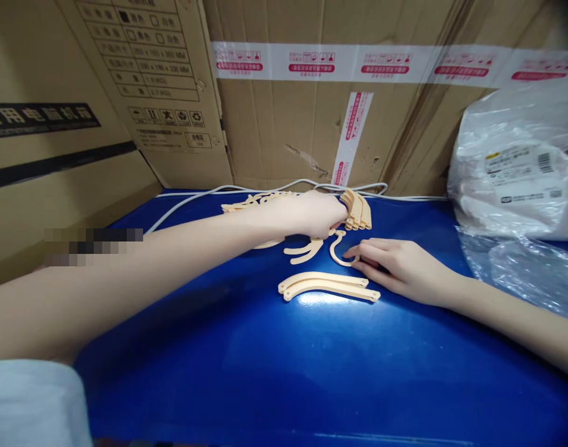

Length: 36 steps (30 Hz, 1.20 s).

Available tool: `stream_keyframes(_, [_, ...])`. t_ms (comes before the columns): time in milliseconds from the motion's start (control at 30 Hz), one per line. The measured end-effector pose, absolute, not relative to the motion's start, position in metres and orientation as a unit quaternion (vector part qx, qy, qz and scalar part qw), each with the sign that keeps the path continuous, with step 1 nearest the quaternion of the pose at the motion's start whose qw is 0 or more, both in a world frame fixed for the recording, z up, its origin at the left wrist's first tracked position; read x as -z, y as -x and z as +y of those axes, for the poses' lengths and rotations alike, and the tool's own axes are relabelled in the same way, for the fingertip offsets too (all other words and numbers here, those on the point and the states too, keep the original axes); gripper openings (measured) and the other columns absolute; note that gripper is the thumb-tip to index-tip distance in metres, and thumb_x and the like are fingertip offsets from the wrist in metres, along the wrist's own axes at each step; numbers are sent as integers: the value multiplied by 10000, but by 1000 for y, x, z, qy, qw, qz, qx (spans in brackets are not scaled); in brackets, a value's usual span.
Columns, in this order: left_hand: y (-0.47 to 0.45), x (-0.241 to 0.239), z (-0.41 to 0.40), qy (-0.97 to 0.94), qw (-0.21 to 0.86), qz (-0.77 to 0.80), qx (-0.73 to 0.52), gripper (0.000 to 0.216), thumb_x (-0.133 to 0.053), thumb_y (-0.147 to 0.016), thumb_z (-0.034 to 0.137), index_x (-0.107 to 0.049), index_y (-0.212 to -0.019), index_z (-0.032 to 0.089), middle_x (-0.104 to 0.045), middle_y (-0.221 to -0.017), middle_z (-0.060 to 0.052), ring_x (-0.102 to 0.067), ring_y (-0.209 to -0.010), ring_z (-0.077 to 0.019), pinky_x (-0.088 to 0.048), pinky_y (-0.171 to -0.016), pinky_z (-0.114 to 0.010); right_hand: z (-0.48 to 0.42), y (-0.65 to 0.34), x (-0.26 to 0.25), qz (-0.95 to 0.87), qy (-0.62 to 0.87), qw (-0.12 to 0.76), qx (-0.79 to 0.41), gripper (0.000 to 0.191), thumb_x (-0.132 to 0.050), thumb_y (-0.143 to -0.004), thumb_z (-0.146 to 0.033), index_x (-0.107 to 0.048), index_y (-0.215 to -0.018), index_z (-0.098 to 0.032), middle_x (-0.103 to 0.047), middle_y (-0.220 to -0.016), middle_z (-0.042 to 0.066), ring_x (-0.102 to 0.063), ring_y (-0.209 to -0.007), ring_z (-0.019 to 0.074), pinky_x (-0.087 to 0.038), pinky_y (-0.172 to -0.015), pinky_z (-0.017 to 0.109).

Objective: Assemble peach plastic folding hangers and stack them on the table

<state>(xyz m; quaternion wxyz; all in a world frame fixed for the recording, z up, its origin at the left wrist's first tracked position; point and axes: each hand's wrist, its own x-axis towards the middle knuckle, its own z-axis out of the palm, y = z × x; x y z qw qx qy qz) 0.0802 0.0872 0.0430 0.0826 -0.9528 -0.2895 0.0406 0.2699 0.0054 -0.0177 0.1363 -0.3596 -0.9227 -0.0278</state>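
My right hand [395,267] pinches the lower end of a cream, hook-shaped plastic piece [336,254] on the blue table. My left hand [323,212] reaches across to the hook's upper end, beside a stack of curved cream pieces [357,210]. Its fingers are curled and mostly hidden, so what they grip does not show. A forked cream piece [305,251] lies just below my left wrist. Nearer to me, two long, bent cream arms [329,287] rest side by side. More cream pieces [253,200] are heaped behind my left forearm, partly covered by it.
Cardboard boxes [284,124] stand along the back and left of the blue table [284,366]. A white cable [237,188] runs along the back edge. On the right sit a plastic-wrapped white roll [521,180] and clear plastic wrap [530,267].
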Motion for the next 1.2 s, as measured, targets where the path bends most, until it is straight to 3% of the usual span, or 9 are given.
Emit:
stream_keyframes(133, [-79, -47, 70, 947, 110, -296, -53, 213, -519, -795, 125, -709, -884, 164, -699, -864, -98, -630, -752, -221, -386, -608, -300, 4, -270, 17, -923, 359, 138, 30, 265, -388, -970, -260, -607, -1093, -175, -687, -959, 89, -664, -831, 190, -510, -720, 299])
stream_keyframes(267, [-71, -51, 59, 942, 105, -316, -34, 265, -479, -841, 102, -688, -984, 182, -704, -986, -94, -639, -829, -215, -401, -634, -296, 3, -269, 15, -924, 356, 133, 37, 265, -386, -972, -261, -615, -1075, -176, -693, -950, 88, -665, -821, 191, -510, -714, 302])
stream_keyframes(433, [-49, -37, 34, 919, 131, -370, -17, 187, -479, -903, 220, -655, -901, 157, -692, -885, -85, -638, -755, -207, -369, -567, -295, 3, -269, 16, -923, 359, 131, 37, 277, -382, -973, -272, -624, -1064, -176, -704, -943, 90, -676, -816, 192, -516, -713, 296])
stream_keyframes(567, [-31, -12, 22, 926, 166, -339, 4, 119, -522, -874, 170, -633, -912, 149, -662, -849, -76, -629, -765, -227, -374, -571, -303, 3, -269, 16, -924, 358, 133, 29, 261, -390, -972, -258, -609, -1085, -173, -703, -987, 83, -678, -860, 187, -519, -736, 289])
stream_keyframes(733, [-19, 4, 20, 926, 168, -339, 16, 151, -523, -886, 139, -621, -1001, 147, -653, -847, -51, -615, -757, -186, -380, -585, -278, 4, -269, 18, -923, 357, 137, 29, 235, -401, -966, -243, -598, -1078, -181, -703, -1008, 77, -677, -880, 178, -523, -742, 281])
stream_keyframes(967, [-10, 1, 10, 917, 157, -366, 8, 265, -518, -893, 99, -627, -1130, 144, -681, -1008, -73, -630, -932, -211, -448, -713, -290, 5, -270, 23, -920, 364, 143, 12, 238, -418, -959, -258, -599, -1100, -194, -697, -1053, 82, -671, -930, 184, -530, -776, 293])
stream_keyframes(1200, [-5, 0, 11, 927, 123, -354, 24, 224, -499, -924, 128, -649, -1090, 146, -688, -1006, -62, -629, -941, -205, -459, -756, -302, 5, -269, 23, -915, 380, 132, -4, 219, -417, -966, -268, -587, -1084, -195, -691, -1066, 76, -665, -946, 184, -523, -789, 299])
